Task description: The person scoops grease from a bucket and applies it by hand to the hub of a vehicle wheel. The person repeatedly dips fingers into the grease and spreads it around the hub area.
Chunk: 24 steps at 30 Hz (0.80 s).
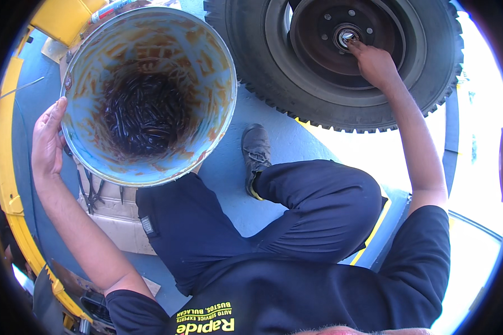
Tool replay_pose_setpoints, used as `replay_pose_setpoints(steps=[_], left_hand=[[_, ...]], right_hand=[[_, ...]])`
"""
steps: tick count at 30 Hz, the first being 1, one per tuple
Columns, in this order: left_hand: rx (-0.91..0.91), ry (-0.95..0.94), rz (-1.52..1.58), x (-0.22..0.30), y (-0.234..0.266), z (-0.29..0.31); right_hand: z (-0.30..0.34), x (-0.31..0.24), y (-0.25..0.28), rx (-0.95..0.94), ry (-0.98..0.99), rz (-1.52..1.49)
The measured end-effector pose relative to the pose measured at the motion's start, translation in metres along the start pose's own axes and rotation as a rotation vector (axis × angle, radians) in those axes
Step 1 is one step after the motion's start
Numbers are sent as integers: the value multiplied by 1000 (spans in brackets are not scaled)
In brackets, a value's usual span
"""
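A large light-blue bucket (207,61) stands tilted toward me at the left, its inner wall smeared with brown grease and a dark, glossy mass of grease (145,114) at the bottom. My left hand (49,139) holds the bucket's left side, thumb up by the rim; some of its fingers are hidden. At the upper right, my right hand (373,62) reaches over a wheel with a black treaded tire (251,50). Its fingers stretch into the round hub (347,37) at the wheel's centre, touching the inside edge. The fingertips look dark, and no tool shows in that hand.
Cardboard (129,223) lies under and beside the bucket, with dark tools (92,190) on it. A yellow frame (8,184) curves along the left. My shoe (256,151) rests on the blue floor (296,139) between bucket and tire.
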<state>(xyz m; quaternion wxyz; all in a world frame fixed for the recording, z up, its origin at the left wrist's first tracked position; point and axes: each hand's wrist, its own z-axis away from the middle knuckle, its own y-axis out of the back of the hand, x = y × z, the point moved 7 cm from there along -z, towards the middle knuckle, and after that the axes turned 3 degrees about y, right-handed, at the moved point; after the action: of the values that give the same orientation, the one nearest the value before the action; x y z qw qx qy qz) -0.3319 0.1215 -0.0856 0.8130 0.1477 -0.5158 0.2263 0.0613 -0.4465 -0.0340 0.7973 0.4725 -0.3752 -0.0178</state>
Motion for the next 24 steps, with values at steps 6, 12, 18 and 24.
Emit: replay_pose_setpoints(steps=[6,12,18,24], left_hand=[[24,-18,9,3,-4,0],[34,-30,-2,7,-5,0],[-113,17,35,2,1,-6],[-131,2,78,1,-1,-7]], right_hand=[[-6,-2,12,68,-62,-110],[-41,3,-6,-234,-94,-154],[-33,4,-16,-163,-108,-310],[-30,6,-14,-143,-97,-365]])
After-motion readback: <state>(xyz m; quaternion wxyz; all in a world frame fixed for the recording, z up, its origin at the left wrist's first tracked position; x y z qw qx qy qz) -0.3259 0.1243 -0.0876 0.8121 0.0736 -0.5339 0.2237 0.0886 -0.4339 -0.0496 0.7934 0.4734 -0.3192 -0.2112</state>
